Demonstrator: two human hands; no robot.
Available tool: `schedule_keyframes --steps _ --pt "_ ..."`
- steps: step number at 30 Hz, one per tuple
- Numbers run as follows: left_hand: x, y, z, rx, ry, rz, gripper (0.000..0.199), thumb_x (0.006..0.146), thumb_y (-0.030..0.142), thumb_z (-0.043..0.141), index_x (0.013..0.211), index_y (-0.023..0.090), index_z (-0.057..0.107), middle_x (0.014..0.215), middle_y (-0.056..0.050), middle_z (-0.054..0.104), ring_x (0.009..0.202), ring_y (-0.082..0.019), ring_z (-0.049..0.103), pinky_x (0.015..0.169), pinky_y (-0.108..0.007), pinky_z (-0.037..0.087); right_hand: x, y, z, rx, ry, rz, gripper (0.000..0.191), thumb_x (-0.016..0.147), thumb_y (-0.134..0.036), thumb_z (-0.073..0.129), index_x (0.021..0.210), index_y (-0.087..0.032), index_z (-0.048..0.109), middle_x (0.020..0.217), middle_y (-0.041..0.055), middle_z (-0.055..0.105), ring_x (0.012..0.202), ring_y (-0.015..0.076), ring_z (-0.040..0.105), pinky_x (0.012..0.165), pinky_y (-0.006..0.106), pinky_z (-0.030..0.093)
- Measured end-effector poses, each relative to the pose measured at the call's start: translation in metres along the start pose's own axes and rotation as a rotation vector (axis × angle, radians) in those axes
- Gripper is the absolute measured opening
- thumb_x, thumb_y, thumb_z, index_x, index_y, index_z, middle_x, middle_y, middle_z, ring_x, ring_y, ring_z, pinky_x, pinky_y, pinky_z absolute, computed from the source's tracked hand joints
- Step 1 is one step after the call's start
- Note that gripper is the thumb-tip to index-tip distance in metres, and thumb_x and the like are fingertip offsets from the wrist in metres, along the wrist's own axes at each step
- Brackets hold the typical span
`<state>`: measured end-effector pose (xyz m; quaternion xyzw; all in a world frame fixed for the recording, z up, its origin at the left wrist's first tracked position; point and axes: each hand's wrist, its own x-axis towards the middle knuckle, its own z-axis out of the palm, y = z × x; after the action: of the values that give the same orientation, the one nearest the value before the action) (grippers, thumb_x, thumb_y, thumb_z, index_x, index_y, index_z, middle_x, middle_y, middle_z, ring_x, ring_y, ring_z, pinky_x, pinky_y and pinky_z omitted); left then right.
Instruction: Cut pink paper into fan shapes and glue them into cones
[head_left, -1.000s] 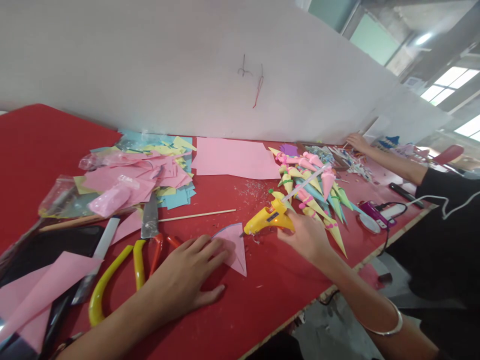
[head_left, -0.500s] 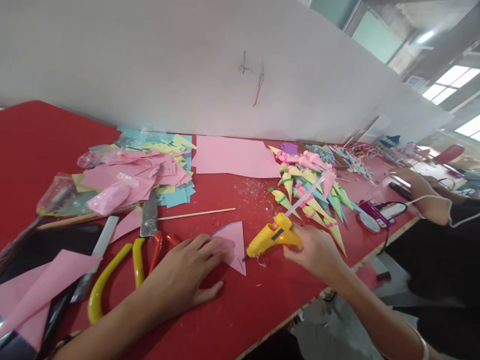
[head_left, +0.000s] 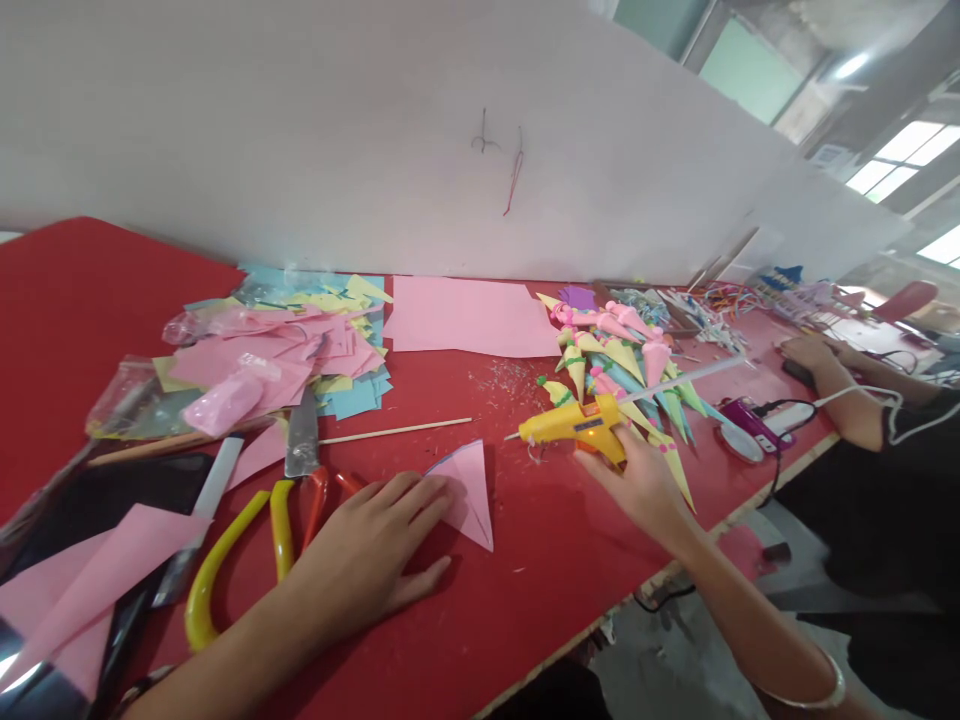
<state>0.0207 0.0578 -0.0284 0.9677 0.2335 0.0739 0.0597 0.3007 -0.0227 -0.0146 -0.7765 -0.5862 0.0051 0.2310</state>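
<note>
My left hand (head_left: 375, 545) lies flat, fingers spread, its fingertips on a pink paper wedge (head_left: 471, 495) on the red table (head_left: 525, 610). In my right hand (head_left: 649, 485) is a yellow glue gun (head_left: 574, 425) with a clear glue stick out of its back. The gun's nozzle points left, above the table and apart from the wedge. Behind the gun lies a pile of small pink, yellow and green paper cones (head_left: 619, 355).
Left of my left hand are yellow-handled scissors (head_left: 281, 525), a marker (head_left: 217, 475) and rolled pink paper (head_left: 112, 590). Paper pieces (head_left: 277, 350), a pink sheet (head_left: 469, 315) and a thin stick (head_left: 397, 430) lie behind. Another person's hands (head_left: 825, 365) are at right.
My right hand has lifted the glue gun up and to the right, off the paper wedge's edge, and the gun is now more level. My left hand stays on the wedge.
</note>
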Motion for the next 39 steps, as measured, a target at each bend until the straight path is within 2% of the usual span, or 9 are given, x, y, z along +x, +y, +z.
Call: schedule_keyframes --steps 4,7,10,12,19,26,31,36,39 --pt "-0.003 -0.005 0.0 -0.048 0.009 -0.079 0.041 0.082 0.042 0.043 0.116 0.021 0.052 0.115 -0.008 0.059 0.1 -0.025 0.055 0.078 -0.038 0.047 0.001 0.011 0.018 0.058 0.041 -0.028 0.033 0.086 -0.035 0.036 0.107 -0.014 0.049 0.094 0.0137 0.063 0.087 0.0264 0.06 0.071 0.037 0.047" --pt "-0.002 -0.008 -0.001 0.003 0.066 -0.187 0.042 0.082 0.045 0.04 0.114 0.02 0.053 0.117 -0.01 0.057 0.102 -0.027 0.054 0.082 -0.042 0.045 -0.001 0.013 0.03 0.076 0.029 -0.081 0.032 0.087 -0.032 0.033 0.11 -0.015 0.048 0.105 0.0146 0.06 0.099 0.0268 0.056 0.082 0.041 0.046" --pt "0.002 -0.007 -0.001 0.109 0.107 -0.303 0.048 0.081 0.049 0.041 0.114 0.017 0.054 0.115 -0.012 0.058 0.101 -0.03 0.054 0.083 -0.045 0.043 -0.001 0.013 0.033 0.035 0.041 -0.114 0.033 0.087 -0.033 0.034 0.11 -0.015 0.049 0.109 0.015 0.057 0.107 0.0277 0.051 0.091 0.044 0.041" --pt "0.006 -0.005 -0.002 0.138 0.082 -0.347 0.05 0.08 0.05 0.043 0.113 0.016 0.055 0.112 -0.013 0.06 0.099 -0.03 0.054 0.082 -0.045 0.043 0.0 0.014 0.031 -0.002 0.042 -0.122 0.034 0.086 -0.035 0.036 0.109 -0.015 0.05 0.108 0.0148 0.057 0.109 0.0284 0.05 0.092 0.045 0.04" --pt "0.014 0.002 -0.004 0.117 0.0 -0.388 0.037 0.078 0.039 0.05 0.108 0.016 0.056 0.109 -0.011 0.06 0.098 -0.029 0.054 0.078 -0.042 0.043 0.001 0.013 0.022 -0.013 0.02 -0.137 0.033 0.083 -0.035 0.04 0.107 -0.015 0.051 0.107 0.0149 0.058 0.105 0.0293 0.052 0.088 0.045 0.043" --pt "0.014 -0.004 -0.002 -0.034 0.041 -0.398 0.03 0.076 0.037 0.053 0.099 0.019 0.055 0.105 -0.008 0.058 0.096 -0.026 0.054 0.081 -0.04 0.044 0.004 0.01 0.028 0.049 0.044 -0.096 0.033 0.086 -0.029 0.029 0.111 -0.015 0.045 0.102 0.0149 0.061 0.097 0.0274 0.058 0.079 0.042 0.047" --pt "0.012 -0.007 0.003 -0.101 0.118 -0.4 0.028 0.074 0.038 0.055 0.096 0.02 0.051 0.102 -0.007 0.058 0.095 -0.025 0.054 0.079 -0.039 0.045 0.005 0.005 0.019 0.024 0.049 -0.065 0.028 0.086 -0.031 0.027 0.1 -0.016 0.046 0.091 0.0147 0.062 0.086 0.0274 0.061 0.069 0.038 0.048" --pt "0.012 -0.007 0.002 -0.207 0.086 -0.464 0.018 0.075 0.029 0.053 0.089 0.02 0.047 0.09 -0.004 0.059 0.084 -0.022 0.058 0.073 -0.036 0.045 0.002 -0.007 0.012 0.026 0.046 -0.031 0.03 0.078 -0.042 0.046 0.096 -0.018 0.049 0.081 0.0094 0.063 0.076 0.0265 0.061 0.062 0.035 0.047" --pt "0.013 -0.006 0.001 -0.265 0.08 -0.489 0.023 0.076 0.029 0.053 0.096 0.02 0.046 0.092 -0.005 0.059 0.085 -0.022 0.058 0.074 -0.035 0.045 0.003 -0.014 0.008 0.021 0.054 0.0 0.038 0.068 -0.048 0.058 0.09 -0.018 0.052 0.076 0.0081 0.064 0.072 0.0264 0.061 0.059 0.034 0.046"
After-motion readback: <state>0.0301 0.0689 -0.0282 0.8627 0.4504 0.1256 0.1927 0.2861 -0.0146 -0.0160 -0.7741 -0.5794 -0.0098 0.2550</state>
